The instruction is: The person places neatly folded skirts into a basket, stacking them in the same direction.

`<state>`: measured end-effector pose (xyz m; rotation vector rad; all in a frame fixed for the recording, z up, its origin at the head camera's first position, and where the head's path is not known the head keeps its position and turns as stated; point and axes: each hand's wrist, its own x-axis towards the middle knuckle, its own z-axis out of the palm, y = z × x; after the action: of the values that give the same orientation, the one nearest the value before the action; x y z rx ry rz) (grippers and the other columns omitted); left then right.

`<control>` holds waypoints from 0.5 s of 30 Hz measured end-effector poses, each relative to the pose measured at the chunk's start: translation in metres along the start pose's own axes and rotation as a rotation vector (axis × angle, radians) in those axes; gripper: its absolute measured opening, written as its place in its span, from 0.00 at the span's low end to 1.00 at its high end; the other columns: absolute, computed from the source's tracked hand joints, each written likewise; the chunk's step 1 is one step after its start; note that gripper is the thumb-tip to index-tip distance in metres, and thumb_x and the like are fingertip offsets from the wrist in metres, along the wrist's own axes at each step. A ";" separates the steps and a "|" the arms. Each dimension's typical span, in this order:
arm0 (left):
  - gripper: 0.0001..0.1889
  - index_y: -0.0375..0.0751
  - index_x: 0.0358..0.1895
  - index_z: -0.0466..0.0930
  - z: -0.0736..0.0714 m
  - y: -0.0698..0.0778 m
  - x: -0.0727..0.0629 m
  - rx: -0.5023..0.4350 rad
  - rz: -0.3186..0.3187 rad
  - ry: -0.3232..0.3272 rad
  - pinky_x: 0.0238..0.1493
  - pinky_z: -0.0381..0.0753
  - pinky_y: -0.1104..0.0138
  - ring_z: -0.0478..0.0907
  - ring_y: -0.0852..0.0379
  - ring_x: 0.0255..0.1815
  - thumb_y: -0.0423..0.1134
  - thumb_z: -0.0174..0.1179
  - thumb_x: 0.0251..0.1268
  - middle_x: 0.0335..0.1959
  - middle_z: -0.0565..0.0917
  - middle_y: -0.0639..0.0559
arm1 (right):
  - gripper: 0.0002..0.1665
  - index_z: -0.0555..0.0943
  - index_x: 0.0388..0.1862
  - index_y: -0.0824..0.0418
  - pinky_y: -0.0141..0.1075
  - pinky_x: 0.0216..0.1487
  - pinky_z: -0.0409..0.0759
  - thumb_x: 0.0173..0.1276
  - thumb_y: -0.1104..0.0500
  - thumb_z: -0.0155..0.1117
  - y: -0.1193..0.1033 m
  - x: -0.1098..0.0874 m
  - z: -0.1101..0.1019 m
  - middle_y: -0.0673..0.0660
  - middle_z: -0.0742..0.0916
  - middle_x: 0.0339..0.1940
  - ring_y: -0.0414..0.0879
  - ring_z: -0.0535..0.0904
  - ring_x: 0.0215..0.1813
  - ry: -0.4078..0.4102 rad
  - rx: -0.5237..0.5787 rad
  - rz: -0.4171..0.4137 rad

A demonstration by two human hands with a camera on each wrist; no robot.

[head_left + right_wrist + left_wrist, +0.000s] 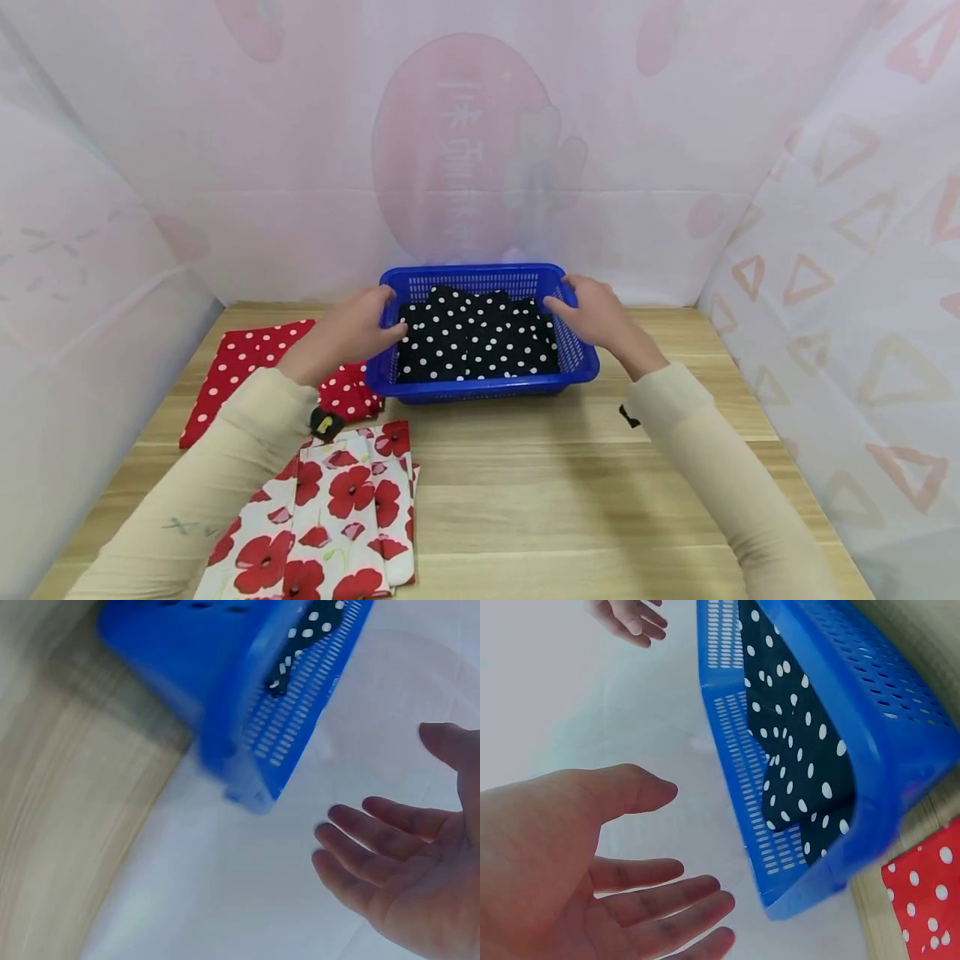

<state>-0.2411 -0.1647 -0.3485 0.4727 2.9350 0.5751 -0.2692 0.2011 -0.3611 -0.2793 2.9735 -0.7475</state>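
A blue plastic basket [480,388] stands at the back of the table with black cloth with white polka dots [472,337] folded inside it. At its left end is my left hand [354,323], and in the left wrist view the thumb and fingers are spread, apart from the basket. My right hand [596,312] is at the opposite end by the rim; the right wrist view shows its fingers loosely extended, holding nothing. Both palms face inward toward the basket.
Left of the basket lies red cloth with white dots [240,358], partly hidden by my left arm. Nearer the front is folded white cloth with red poppies [348,508]. Fabric walls enclose the wooden table [510,492] at the back and sides.
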 end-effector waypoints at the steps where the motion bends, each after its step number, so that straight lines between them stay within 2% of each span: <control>1: 0.36 0.24 0.77 0.61 -0.001 -0.001 -0.007 0.014 0.004 0.002 0.73 0.74 0.37 0.71 0.28 0.75 0.46 0.59 0.79 0.75 0.71 0.25 | 0.44 0.61 0.83 0.70 0.59 0.84 0.64 0.84 0.39 0.51 0.003 -0.003 0.002 0.69 0.70 0.82 0.66 0.64 0.83 -0.001 -0.034 -0.015; 4: 0.39 0.27 0.80 0.59 0.000 -0.005 -0.028 0.058 0.000 0.019 0.73 0.72 0.35 0.67 0.27 0.78 0.47 0.61 0.78 0.77 0.69 0.26 | 0.47 0.56 0.85 0.67 0.60 0.86 0.56 0.85 0.35 0.46 0.011 -0.014 0.009 0.69 0.64 0.85 0.67 0.58 0.86 -0.002 -0.139 -0.056; 9: 0.43 0.33 0.82 0.58 0.010 -0.013 -0.058 0.175 -0.009 0.071 0.68 0.76 0.34 0.66 0.27 0.78 0.51 0.66 0.73 0.78 0.67 0.28 | 0.53 0.52 0.87 0.63 0.65 0.86 0.52 0.82 0.27 0.40 0.027 -0.029 0.027 0.68 0.57 0.88 0.67 0.49 0.89 0.024 -0.297 -0.098; 12: 0.46 0.32 0.82 0.59 0.016 -0.019 -0.074 0.234 -0.002 0.103 0.67 0.77 0.34 0.66 0.26 0.78 0.53 0.68 0.70 0.79 0.66 0.27 | 0.55 0.51 0.88 0.61 0.68 0.85 0.51 0.80 0.24 0.40 0.035 -0.034 0.040 0.66 0.54 0.89 0.66 0.46 0.90 0.039 -0.332 -0.111; 15: 0.48 0.32 0.82 0.59 0.024 -0.026 -0.089 0.231 -0.002 0.118 0.66 0.78 0.34 0.65 0.26 0.79 0.56 0.69 0.67 0.80 0.65 0.28 | 0.57 0.49 0.88 0.61 0.69 0.85 0.49 0.79 0.24 0.41 0.041 -0.037 0.052 0.64 0.53 0.90 0.64 0.44 0.90 0.058 -0.324 -0.119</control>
<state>-0.1607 -0.2082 -0.3762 0.4738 3.1312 0.2731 -0.2337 0.2202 -0.4258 -0.4619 3.1470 -0.2803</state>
